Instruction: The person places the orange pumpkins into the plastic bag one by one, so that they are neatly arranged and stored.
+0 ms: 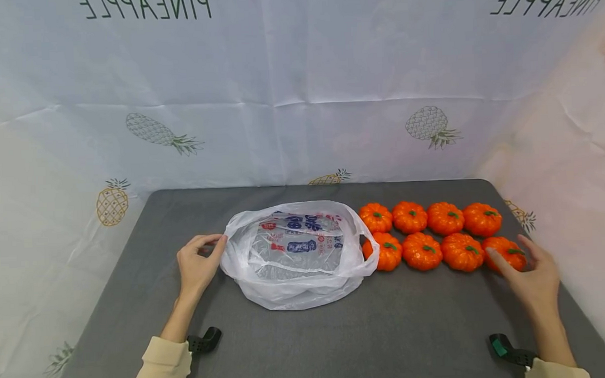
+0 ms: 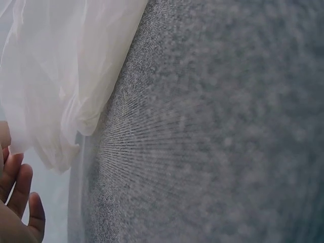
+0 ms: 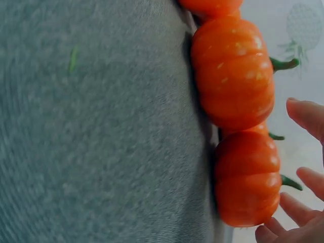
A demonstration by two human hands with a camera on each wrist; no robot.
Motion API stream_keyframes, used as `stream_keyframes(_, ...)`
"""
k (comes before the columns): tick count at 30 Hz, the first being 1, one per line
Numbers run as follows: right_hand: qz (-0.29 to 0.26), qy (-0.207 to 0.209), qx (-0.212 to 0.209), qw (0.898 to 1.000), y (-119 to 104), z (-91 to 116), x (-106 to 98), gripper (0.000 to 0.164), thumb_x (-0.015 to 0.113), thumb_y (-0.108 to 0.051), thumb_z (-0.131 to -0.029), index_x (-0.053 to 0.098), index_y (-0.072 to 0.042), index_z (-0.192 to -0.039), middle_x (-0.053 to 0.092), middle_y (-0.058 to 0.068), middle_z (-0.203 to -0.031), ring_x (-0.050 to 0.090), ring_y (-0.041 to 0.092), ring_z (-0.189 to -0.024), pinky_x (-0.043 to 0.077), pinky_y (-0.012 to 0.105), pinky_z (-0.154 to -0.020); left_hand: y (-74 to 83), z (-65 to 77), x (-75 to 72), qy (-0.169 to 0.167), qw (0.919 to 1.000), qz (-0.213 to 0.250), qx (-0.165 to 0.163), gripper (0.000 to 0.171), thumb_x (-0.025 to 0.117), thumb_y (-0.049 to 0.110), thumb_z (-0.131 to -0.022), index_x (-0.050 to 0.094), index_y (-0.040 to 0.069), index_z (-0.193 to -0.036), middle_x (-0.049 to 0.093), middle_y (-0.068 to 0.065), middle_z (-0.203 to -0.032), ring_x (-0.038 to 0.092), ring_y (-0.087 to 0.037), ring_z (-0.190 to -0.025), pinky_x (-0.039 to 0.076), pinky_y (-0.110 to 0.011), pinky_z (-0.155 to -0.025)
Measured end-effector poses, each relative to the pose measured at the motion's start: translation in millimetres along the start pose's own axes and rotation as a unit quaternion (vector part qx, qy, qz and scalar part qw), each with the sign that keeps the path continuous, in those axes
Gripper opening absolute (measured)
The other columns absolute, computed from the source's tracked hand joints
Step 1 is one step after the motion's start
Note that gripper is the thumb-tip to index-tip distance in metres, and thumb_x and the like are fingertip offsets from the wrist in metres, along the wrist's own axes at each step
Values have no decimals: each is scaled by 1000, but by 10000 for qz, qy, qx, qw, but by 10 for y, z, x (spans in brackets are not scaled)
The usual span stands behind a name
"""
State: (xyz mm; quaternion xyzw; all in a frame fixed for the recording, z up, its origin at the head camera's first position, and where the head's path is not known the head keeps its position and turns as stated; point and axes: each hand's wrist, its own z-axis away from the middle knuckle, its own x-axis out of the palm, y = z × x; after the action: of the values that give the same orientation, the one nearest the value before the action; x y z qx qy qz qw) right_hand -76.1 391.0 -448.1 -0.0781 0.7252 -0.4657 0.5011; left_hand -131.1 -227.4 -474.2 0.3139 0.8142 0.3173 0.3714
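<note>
"Eight pumpkins (image 1: 422, 250), two rows of four, all sitting on the table (image 1: 417, 329) right of the bag (image 1: 306, 294). Hands?"

"Left hand (image 1: 197, 265) is pinching the bag's left rim, thumb against forefinger. How firmly, can't tell: the left wrist view is cropping that pinch. Right hand (image 1: 535, 275) is hovering spread around the end pumpkin (image 1: 504, 246), front row, far right; thumb and fingers are standing apart, not closing on it."

"Risks, quick?"

"Shiny skin, round sides. If the fingers are catching only the top, that pumpkin could be slipping out and rolling toward the table's right edge. Also it's sitting right against its neighbour, so a thumb pushing sideways could be nudging the row."

"And the bag?"

"Thin, floppy plastic. One handle (image 1: 367, 269) is looping over the front row's leftmost pumpkin (image 1: 391, 251), so any leftward tug could be dragging that one along. Mouth is gaping, but only one rim is getting held; the loose side could be sagging inward and snagging whatever is coming down."

"Logging it."
</note>
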Motion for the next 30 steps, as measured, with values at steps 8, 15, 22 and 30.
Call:
stream_keyframes(8, 346, -461, -46, 9983, 93, -58, -15, 75, 71, -39, -93, 42, -12, -156, 41, 26, -157, 40, 30, -132, 34, 9, -87, 16, 25, -8, 37, 9997, 249, 22, 7, 80, 4, -85, 79, -2, -87, 72, -18, -75, 54, 16, -68, 46, -4, -65)
stream_keyframes(15, 424, -665, -82, 9968, 158, -116, -54, 77, 72, -40, -93, 42, -8, -156, 41, 29, -154, 42, -5, -108, 33, 11, -80, 43, 36, 6, -64, 9985, 539, -54, 6, 80, 1, -85, 78, -5, -87, 71, -20, -74, 57, 11, -65, 47, -4, -63)
stream_keyframes(22, 603, -1084, -308, 9918, 202, -198, -92, 83, 71, -41, -93, 35, -3, -157, 37, 37, -155, 47, 25, -112, 29, 13, -70, 44, 37, 13, -37, 9979, 649, -53, 7, 81, -1, -83, 78, -5, -88, 71, -19, -74, 58, 9, -65, 47, -4, -63)
stream_keyframes(30, 604, -1257, -5, 9902, 235, -218, -139, 91, 73, -46, -92, 29, -4, -160, 41, 40, -150, 34, -14, -80, 36, 7, -57, 41, 34, 10, -97, 9980, 619, -113, 9, 79, 1, -86, 77, -7, -88, 72, -20, -75, 58, 10, -65, 48, -4, -63)
